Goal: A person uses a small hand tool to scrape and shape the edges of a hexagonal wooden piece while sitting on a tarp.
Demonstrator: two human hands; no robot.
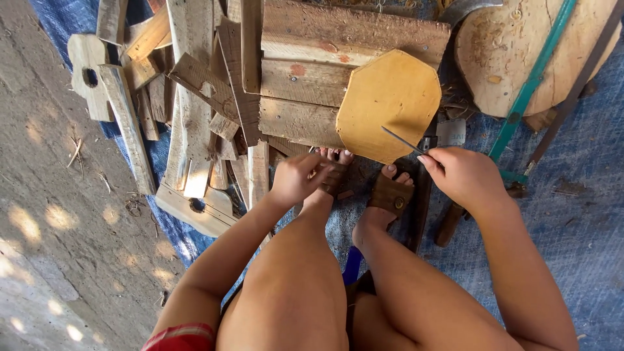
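right hand (pixel 463 174): fingers pinching thin metal rod (pixel 402 140) over yellow octagonal board (pixel 390 104) | left hand (pixel 298 177): fingers curled together near foot (pixel 331 175) | wood scraps (pixel 195 97) far left

Right hand (pixel 463 174) pinches a thin metal rod (pixel 401 140) against an octagonal board (pixel 390 104); left hand (pixel 298 177) rests near the sandalled feet (pixel 389 192).

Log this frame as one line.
left hand: on sandalled foot | right hand: pinching thin metal rod | rod tip: on yellow octagonal wooden board | floor: blue tarp
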